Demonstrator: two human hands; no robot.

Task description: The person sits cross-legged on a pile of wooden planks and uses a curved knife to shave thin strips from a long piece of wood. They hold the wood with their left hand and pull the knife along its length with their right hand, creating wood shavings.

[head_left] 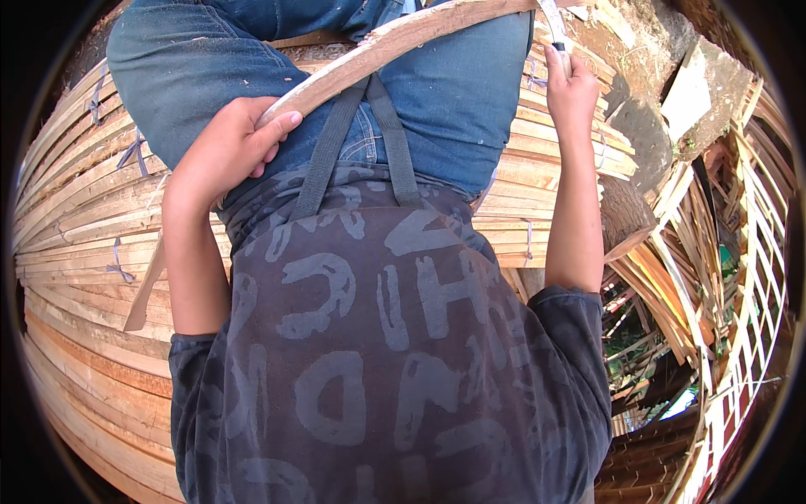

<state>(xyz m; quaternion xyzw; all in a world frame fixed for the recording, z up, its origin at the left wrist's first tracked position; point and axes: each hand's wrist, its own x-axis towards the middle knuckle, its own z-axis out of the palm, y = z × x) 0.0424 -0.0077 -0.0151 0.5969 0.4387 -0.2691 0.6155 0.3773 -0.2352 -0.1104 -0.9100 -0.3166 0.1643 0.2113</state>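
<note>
A long, flat wooden strip (374,57) slants across my lap from lower left to the upper edge. My left hand (235,144) is closed around its near end, thumb lying along the top. On the far right, my right hand (573,94) grips the handle of a knife (552,23) with a pale blade and a dark collar. The blade points up and meets or crosses the strip near its far end; whether it cuts into the wood I cannot tell. The blade's tip is cut off by the picture's upper edge.
Bundles of wooden slats (80,202), tied with purplish cords, spread under and beside my legs in jeans (453,109). Large stones (709,92) lie at the upper right. Below them are a log (625,210), loose split strips (672,294) and a woven lattice (747,311).
</note>
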